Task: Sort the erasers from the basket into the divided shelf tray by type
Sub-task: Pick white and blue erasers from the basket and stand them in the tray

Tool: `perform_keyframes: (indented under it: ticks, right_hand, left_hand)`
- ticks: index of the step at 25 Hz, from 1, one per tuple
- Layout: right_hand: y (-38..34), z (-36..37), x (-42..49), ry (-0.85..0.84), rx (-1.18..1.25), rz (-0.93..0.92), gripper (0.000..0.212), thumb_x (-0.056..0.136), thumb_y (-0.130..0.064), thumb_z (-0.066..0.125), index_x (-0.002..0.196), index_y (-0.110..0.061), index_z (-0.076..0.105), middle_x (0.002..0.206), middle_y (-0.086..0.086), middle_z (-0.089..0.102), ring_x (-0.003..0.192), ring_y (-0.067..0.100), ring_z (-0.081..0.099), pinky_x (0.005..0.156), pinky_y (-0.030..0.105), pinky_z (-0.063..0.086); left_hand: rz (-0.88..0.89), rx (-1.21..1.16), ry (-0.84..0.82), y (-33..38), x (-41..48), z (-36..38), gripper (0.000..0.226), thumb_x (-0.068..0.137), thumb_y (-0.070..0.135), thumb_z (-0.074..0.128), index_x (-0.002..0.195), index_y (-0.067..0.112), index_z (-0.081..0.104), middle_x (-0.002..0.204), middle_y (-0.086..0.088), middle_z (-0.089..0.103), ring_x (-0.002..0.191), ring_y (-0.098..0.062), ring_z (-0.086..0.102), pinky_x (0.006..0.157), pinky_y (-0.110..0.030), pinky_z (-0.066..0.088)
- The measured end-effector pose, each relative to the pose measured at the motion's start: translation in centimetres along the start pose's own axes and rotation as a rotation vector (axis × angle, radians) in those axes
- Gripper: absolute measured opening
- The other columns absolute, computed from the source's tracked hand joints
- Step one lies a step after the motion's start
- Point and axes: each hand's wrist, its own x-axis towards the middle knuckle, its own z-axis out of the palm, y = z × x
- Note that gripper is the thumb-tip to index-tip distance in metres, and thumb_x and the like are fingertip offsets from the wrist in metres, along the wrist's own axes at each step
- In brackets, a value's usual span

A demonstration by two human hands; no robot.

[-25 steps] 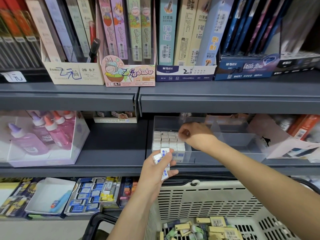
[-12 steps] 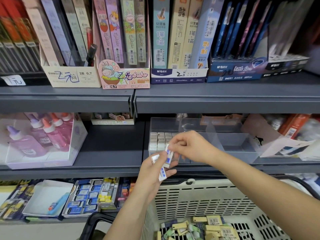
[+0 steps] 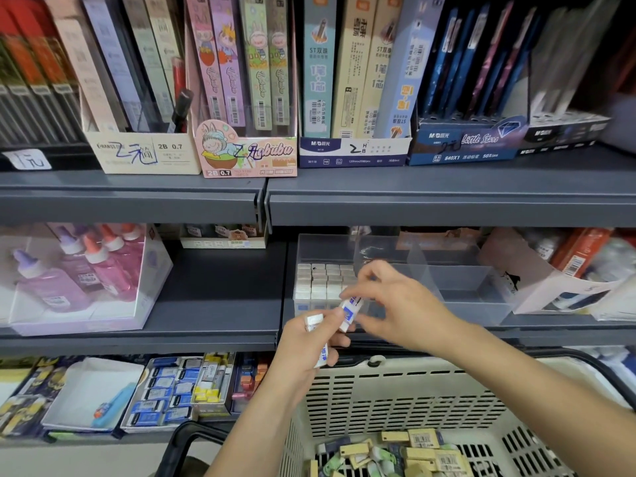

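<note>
white sleeved erasers [image 3: 314,321], printed in blue, sit bunched in a person's left hand [image 3: 303,346], its fingers curled round them. the right hand [image 3: 395,304] pinches the topmost eraser [image 3: 350,309] of the bunch between thumb and fingertips, just in front of the clear divided tray [image 3: 464,280] on the middle shelf [image 3: 213,304]. the tray's left compartment holds neat rows [image 3: 323,280] of matching white erasers stood on end. below, the beige basket [image 3: 395,401] holds a loose heap of mixed erasers [image 3: 406,449], tan, green and dark. the step in hand appears to be the drawing of one eraser from the bunch for shelving. the next move likely calls for lifting it clear of the left hand, carrying it over the tray's front wall and standing it on end beside its like, without toppling the rows.
</note>
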Motion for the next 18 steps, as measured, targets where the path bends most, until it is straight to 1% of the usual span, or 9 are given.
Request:
perform_keyframes:
  ticks: [3, 5, 7, 8, 10, 11, 13, 15, 18]
  right_hand:
    - [-0.3, -0.4, -0.7, -0.026, -0.137, -0.123, 0.030, 0.080, -0.044, 0.063, 0.105, -0.028, 0.063, 0.107, -0.006, 0.050, 0.087, 0.015, 0.055, 0.060, 0.025, 0.035]
    - [-0.4, -0.4, -0.4, -0.085, -0.121, -0.116, 0.029, 0.081, -0.046, 0.062, 0.104, -0.027, 0.062, 0.103, -0.007, 0.051, 0.087, 0.015, 0.054, 0.062, 0.027, 0.038]
    - [-0.1, -0.7, 0.0, -0.112, -0.042, -0.037, 0.028, 0.079, -0.044, 0.065, 0.100, -0.025, 0.063, 0.094, -0.010, 0.052, 0.081, 0.010, 0.052, 0.069, 0.029, 0.043]
    - [0.2, -1.0, 0.4, -0.070, 0.014, 0.027, 0.025, 0.078, -0.041, 0.068, 0.094, -0.022, 0.064, 0.086, -0.011, 0.053, 0.076, 0.008, 0.050, 0.071, 0.027, 0.044]
    - [1.2, -1.8, 1.3, 0.054, 0.076, 0.181, 0.017, 0.079, -0.033, 0.070, 0.081, -0.019, 0.060, 0.068, -0.014, 0.052, 0.066, 0.006, 0.050, 0.064, 0.020, 0.039]
    - [1.5, -2.1, 1.8, 0.089, 0.074, 0.252, 0.015, 0.080, -0.030, 0.068, 0.080, -0.020, 0.057, 0.064, -0.014, 0.053, 0.064, 0.008, 0.052, 0.061, 0.018, 0.037]
    - [1.7, -2.1, 2.4, 0.109, 0.079, 0.328, 0.015, 0.082, -0.027, 0.064, 0.094, -0.023, 0.058, 0.071, -0.008, 0.063, 0.072, 0.015, 0.061, 0.066, 0.022, 0.045]
    - [1.4, -1.5, 2.6, 0.113, 0.059, 0.328, 0.029, 0.082, -0.026, 0.061, 0.111, -0.025, 0.059, 0.087, 0.000, 0.068, 0.084, 0.021, 0.064, 0.076, 0.031, 0.053]
    - [1.0, -0.6, 2.9, 0.089, -0.070, 0.281, 0.029, 0.083, -0.034, 0.060, 0.109, -0.023, 0.062, 0.088, 0.003, 0.069, 0.090, 0.026, 0.063, 0.077, 0.033, 0.052]
  left_hand:
    - [0.008, 0.079, -0.047, -0.2, 0.0, 0.1, 0.023, 0.084, 0.023, 0.064, 0.088, 0.001, 0.068, 0.069, -0.006, 0.066, 0.052, -0.007, 0.053, 0.040, -0.017, 0.035]
    - [0.016, 0.097, -0.064, -0.1, -0.1, 0.2, 0.029, 0.074, 0.032, 0.067, 0.084, 0.004, 0.068, 0.065, -0.004, 0.065, 0.051, -0.007, 0.052, 0.040, -0.017, 0.035]
    - [0.032, 0.067, -0.070, -0.1, -0.2, 0.3, 0.035, 0.068, 0.037, 0.066, 0.084, 0.006, 0.068, 0.067, -0.004, 0.066, 0.051, -0.007, 0.052, 0.040, -0.017, 0.035]
    - [0.045, 0.039, -0.067, -0.1, -0.1, 0.2, 0.035, 0.069, 0.038, 0.065, 0.085, 0.007, 0.069, 0.071, -0.004, 0.068, 0.052, -0.007, 0.053, 0.041, -0.017, 0.035]
    - [0.058, 0.003, -0.047, -0.1, 0.0, -0.1, 0.037, 0.072, 0.038, 0.064, 0.091, 0.007, 0.071, 0.076, -0.002, 0.069, 0.055, -0.008, 0.053, 0.041, -0.017, 0.036]
    - [0.055, -0.006, -0.037, -0.1, 0.0, -0.3, 0.037, 0.073, 0.037, 0.064, 0.093, 0.007, 0.071, 0.077, -0.002, 0.069, 0.056, -0.008, 0.053, 0.041, -0.017, 0.036]
    - [0.041, -0.015, -0.026, -0.1, 0.1, -0.3, 0.037, 0.073, 0.034, 0.065, 0.096, 0.005, 0.070, 0.077, -0.002, 0.068, 0.055, -0.008, 0.053, 0.041, -0.016, 0.036]
    - [0.027, -0.020, -0.015, -0.1, 0.2, -0.3, 0.033, 0.074, 0.030, 0.065, 0.095, 0.005, 0.070, 0.075, -0.002, 0.068, 0.054, -0.008, 0.053, 0.040, -0.016, 0.036]
    - [0.016, -0.019, 0.010, -0.1, 0.2, -0.3, 0.021, 0.083, 0.021, 0.064, 0.095, 0.004, 0.069, 0.074, -0.003, 0.067, 0.053, -0.009, 0.052, 0.040, -0.017, 0.035]
